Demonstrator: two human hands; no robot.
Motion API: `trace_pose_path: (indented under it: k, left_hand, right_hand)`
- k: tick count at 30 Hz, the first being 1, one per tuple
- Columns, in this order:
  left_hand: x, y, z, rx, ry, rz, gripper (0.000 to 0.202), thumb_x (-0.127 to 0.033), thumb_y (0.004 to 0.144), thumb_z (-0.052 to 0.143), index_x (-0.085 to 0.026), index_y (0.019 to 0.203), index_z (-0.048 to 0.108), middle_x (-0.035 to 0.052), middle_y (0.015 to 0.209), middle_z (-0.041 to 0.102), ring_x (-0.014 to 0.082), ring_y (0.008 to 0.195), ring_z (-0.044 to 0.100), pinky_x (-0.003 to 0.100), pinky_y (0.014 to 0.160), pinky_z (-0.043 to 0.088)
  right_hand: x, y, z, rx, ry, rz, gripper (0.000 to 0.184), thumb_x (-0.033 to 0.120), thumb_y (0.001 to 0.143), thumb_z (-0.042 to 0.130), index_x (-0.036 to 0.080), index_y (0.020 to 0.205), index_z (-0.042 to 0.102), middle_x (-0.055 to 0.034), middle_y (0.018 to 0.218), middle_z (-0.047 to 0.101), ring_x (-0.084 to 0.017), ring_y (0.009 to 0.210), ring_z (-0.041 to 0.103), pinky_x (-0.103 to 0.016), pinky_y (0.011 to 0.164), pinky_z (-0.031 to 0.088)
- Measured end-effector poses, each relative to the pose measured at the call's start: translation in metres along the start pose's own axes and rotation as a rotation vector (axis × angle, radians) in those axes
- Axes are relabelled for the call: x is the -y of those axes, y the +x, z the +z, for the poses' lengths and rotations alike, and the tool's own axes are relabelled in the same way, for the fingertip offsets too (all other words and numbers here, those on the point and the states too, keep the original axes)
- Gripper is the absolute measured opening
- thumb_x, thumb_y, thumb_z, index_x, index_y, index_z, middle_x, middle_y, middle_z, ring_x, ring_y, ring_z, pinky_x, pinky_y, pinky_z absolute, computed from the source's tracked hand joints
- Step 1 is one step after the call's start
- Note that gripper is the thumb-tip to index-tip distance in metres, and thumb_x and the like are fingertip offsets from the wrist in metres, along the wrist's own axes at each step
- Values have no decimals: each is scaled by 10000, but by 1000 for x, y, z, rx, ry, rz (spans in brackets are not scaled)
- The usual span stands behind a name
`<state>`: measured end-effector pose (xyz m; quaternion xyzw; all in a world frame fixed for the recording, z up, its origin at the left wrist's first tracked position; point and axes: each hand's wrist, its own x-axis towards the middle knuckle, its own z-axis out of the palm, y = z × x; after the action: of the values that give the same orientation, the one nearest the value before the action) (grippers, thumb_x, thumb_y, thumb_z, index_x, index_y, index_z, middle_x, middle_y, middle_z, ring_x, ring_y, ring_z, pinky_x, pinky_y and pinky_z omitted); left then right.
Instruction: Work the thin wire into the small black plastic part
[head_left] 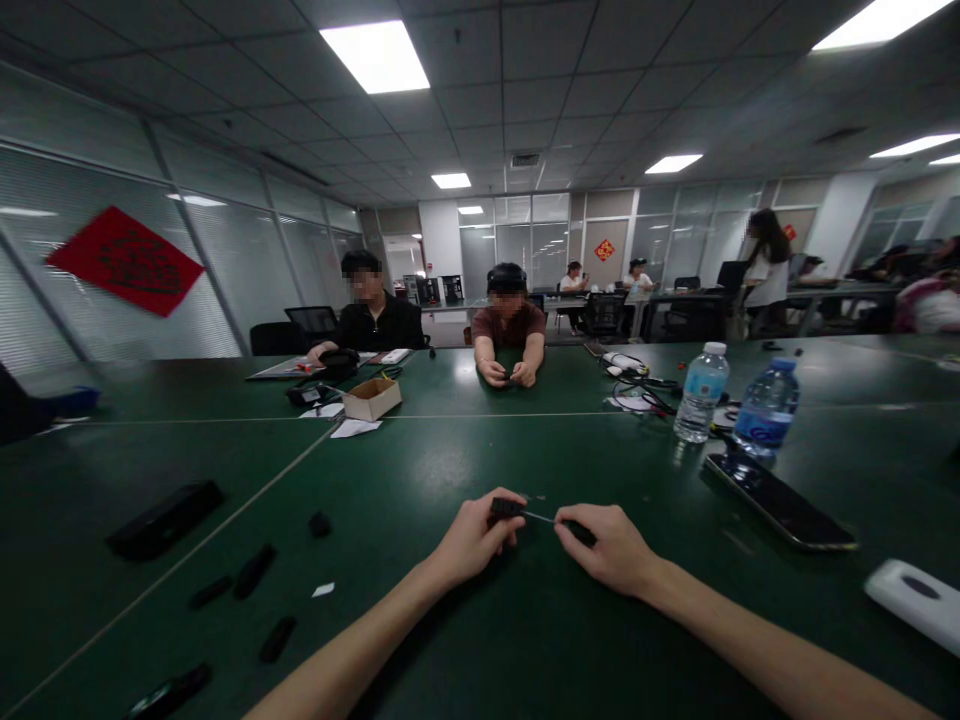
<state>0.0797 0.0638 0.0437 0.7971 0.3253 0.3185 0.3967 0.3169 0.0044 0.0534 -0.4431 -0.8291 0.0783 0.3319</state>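
My left hand (476, 535) is closed around a small black block-shaped part (508, 507), held just above the green table. Closed in a pinch, my right hand (611, 548) grips a screwdriver with a thin metal shaft (540, 517); its dark handle is mostly hidden by the fingers. The shaft's tip meets the right end of the black part, though the exact contact is too small to make out. Left of my forearm lie several small black pieces (255, 571) and a white scrap (323, 590).
A long black object (165, 520) lies at left. At right are a phone (780, 500), two water bottles (701, 392) (766, 408) and a white device (915, 605). Further back stand a small cardboard box (373, 399) and cables (637, 375). Two people sit across the table (450, 470).
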Motion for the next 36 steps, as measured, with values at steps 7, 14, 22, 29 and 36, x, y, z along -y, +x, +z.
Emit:
trace_pose_path:
  k: [7,14,22,29,36]
  left_hand:
    - [9,8,-1,-34,52,-57,281,-366,895,519,-168,1084,586,-12,680,623,110,545,566,214,532,442]
    - [1,5,-4,-20,52,-33,325,-384,894,531,-169,1133,576,-3,771,608,100,571,556,219,552,462]
    - [-1,3,-3,-26,37,-4,336,-385,890,546,-184,1156,580,9,816,617,93,558,549,215,543,450]
    - [0,3,-2,-35,94,28,315,-372,885,561,-181,1132,598,-3,760,617,94,542,553,215,552,445]
    - [-1,1,-1,-20,51,25,316,-390,898,533,-170,1120,578,1,746,621,95,534,550,207,528,436]
  right_hand:
    - [7,-3,3,91,30,-108,184,281,918,495,177,960,640,-17,798,653,-122,646,587,-232,618,466]
    - [6,3,4,-19,-50,80,208,293,944,473,187,997,644,-35,844,668,-146,684,612,-253,630,487]
    - [4,2,6,32,-66,119,220,300,958,464,199,1026,647,-24,855,669,-135,670,615,-239,604,485]
    - [3,3,5,26,-82,70,228,310,947,478,191,1005,664,-31,850,681,-152,711,630,-259,666,492]
    - [1,1,2,23,-12,31,244,311,951,468,183,992,671,-34,862,690,-144,704,631,-251,657,494]
